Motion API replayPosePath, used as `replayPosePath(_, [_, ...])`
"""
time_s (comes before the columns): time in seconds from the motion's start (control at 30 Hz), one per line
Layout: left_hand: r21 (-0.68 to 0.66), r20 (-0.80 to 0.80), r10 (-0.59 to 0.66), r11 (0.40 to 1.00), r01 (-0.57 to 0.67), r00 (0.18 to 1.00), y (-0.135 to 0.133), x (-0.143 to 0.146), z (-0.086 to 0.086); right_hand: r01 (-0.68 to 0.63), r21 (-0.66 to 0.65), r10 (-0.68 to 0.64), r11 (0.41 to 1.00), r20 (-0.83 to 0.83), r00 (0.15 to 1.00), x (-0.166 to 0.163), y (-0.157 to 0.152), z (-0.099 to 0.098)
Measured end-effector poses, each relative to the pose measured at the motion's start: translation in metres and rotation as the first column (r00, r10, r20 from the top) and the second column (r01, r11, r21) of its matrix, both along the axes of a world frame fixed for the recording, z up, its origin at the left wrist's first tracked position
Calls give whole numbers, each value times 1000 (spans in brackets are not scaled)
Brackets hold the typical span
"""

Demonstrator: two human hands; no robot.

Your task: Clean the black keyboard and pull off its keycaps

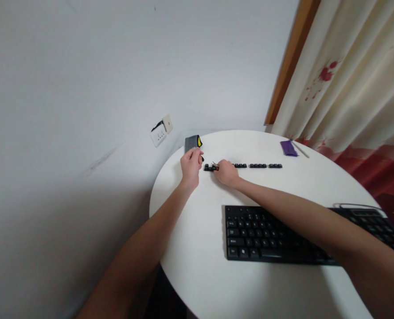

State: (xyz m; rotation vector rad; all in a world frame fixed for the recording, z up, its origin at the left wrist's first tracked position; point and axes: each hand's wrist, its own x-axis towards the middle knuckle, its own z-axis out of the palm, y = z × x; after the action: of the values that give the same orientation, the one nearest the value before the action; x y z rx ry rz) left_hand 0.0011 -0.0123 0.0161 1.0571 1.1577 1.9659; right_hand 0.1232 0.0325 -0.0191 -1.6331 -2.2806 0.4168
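My left hand [190,166] is raised over the far left of the table, its fingers pinched together; what they hold, if anything, is hidden. A small black piece [202,158] shows just beside its fingertips. My right hand [227,173] is closed around a small tool with thin metal wires [214,164], which looks like a keycap puller. Its tip is at the left end of a row of black keycaps [258,165]; part of this row is hidden behind the hand. Behind my left hand lies a folded grey cloth [191,142] with a yellow and black edge.
A black keyboard [250,237] lies nearer to me, partly beneath my right forearm, with its cable at the far right. On the round white table [190,266] there are also a purple cloth [289,148] and a thin pale stick [301,149]. A wall with sockets [158,134] borders the left.
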Motion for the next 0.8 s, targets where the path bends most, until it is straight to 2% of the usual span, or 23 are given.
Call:
replayPosePath(0.23, [-4, 1, 3, 1000, -3, 1000, 0, 0, -1, -14, -6, 13, 1000, -17, 1000, 2, -3, 4])
replayPosePath(0.43, [-30, -6, 35, 999, -35, 999, 1, -3, -1, -13, -24, 11, 1000, -75, 997, 22, -5, 34])
replayPosePath(0.57, [-31, -19, 43, 999, -44, 999, 0, -2, -1, -25, 51, 36, 998, -224, 974, 45, -9, 60])
replayPosePath(0.67, [-46, -45, 46, 998, -48, 998, 0, -2, -2, -52, 79, 78, 996, -386, 919, 65, -20, 77])
replayPosePath(0.73, [-63, -124, 64, 995, -72, 990, 1, -5, -3, -63, 103, 105, 993, -480, 871, 80, -33, 87])
replayPosePath(0.8, [-64, -285, 93, 991, -115, 954, 4, -10, -6, -69, 140, 135, 988, -537, 833, 95, -50, 95])
